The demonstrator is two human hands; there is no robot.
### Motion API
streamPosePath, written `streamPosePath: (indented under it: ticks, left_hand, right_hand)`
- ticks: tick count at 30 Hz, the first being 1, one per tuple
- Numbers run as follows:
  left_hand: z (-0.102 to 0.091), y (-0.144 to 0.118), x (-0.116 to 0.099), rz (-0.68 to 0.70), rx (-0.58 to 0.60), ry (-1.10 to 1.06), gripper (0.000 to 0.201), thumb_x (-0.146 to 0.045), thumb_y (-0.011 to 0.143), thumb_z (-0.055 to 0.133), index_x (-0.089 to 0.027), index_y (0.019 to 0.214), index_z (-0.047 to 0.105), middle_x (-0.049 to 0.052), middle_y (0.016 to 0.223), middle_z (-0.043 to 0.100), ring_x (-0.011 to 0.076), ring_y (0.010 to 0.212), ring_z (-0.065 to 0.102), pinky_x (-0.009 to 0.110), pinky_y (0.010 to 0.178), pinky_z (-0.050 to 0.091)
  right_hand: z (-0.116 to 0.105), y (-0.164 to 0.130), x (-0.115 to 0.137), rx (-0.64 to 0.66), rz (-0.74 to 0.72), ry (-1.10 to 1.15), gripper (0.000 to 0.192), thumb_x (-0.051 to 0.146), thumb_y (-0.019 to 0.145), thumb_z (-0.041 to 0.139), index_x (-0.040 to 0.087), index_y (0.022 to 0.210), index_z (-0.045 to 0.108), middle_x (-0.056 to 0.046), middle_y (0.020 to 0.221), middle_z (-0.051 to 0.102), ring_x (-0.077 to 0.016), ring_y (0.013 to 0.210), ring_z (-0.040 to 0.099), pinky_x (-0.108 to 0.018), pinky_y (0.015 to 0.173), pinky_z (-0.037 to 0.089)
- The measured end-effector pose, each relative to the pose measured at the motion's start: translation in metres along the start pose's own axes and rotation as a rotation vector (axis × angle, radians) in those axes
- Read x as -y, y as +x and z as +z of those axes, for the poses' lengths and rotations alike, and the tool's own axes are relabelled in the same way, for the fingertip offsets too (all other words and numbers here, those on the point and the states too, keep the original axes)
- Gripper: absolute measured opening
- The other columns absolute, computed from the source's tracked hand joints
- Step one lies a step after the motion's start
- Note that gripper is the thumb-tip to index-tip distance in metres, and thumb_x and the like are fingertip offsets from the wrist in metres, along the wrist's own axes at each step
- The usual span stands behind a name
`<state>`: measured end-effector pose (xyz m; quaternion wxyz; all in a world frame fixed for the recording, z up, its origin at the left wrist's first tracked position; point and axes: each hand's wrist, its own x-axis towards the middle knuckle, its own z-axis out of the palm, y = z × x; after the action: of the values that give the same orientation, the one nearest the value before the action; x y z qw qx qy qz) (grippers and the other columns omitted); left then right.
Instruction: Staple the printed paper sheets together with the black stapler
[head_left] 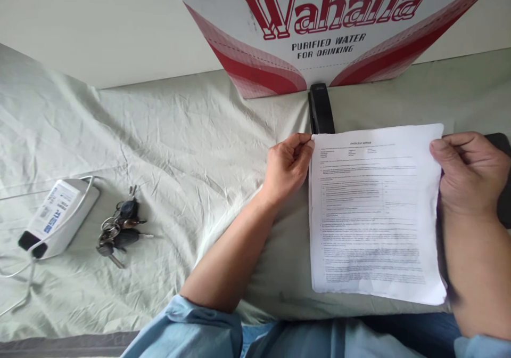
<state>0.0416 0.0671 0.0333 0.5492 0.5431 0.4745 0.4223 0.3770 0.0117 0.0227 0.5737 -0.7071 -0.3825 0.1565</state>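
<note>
A printed sheet of paper [373,214], headed "OVERLEAF NOTICE", is held up by both hands; its edges look slightly uneven, and I cannot tell whether more sheets lie behind it. My left hand [289,163] pinches the upper left corner between thumb and fingers. On the other side, my right hand [471,174] grips the upper right edge, thumb on the front and the other fingers behind. Just beyond the paper's top left corner lies a black stapler-like object [321,107], its near end hidden by the sheet.
A white and red Wahaha water carton [279,59] stands at the back. Left on the wrinkled pale green cloth [167,134] lie a bunch of keys [122,227] and a white box-shaped device [64,217] with a cable. A dark object [503,198] sits partly behind my right hand.
</note>
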Motion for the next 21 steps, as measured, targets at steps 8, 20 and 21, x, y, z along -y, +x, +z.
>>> streamPosePath:
  ticks: [8,20,21]
  left_hand:
    - [-0.0028,0.0001,0.0031,0.016,-0.007,0.061,0.039,-0.060,0.114,0.084,-0.027,0.094,0.078,-0.004,0.064,0.057,0.0150,0.061,0.052,0.032,0.058,0.041]
    - [-0.0022,-0.0001,0.0062,0.055,-0.041,0.148,0.036,-0.052,0.121,0.073,-0.027,0.095,0.075,-0.005,0.059,0.059,0.0154,0.057,0.059,0.032,0.062,0.046]
    - [-0.0016,-0.0006,0.0058,0.053,-0.037,0.138,0.036,-0.053,0.121,0.073,-0.027,0.095,0.075,-0.005,0.059,0.059,0.0151,0.056,0.059,0.032,0.061,0.046]
  right_hand:
    - [-0.0017,0.0050,0.0081,0.050,0.076,0.021,0.073,0.086,0.047,0.116,0.026,0.067,0.079,0.003,0.056,0.062,-0.0127,0.054,0.044,-0.032,0.058,0.027]
    - [0.0009,0.0072,0.0033,-0.008,0.080,0.033,0.068,0.078,0.043,0.115,0.025,0.066,0.078,0.002,0.060,0.065,-0.0124,0.059,0.046,-0.032,0.063,0.029]
    - [0.0005,0.0066,0.0036,-0.008,0.083,0.037,0.068,0.076,0.043,0.116,0.025,0.067,0.079,0.002,0.059,0.065,-0.0124,0.058,0.046,-0.032,0.063,0.030]
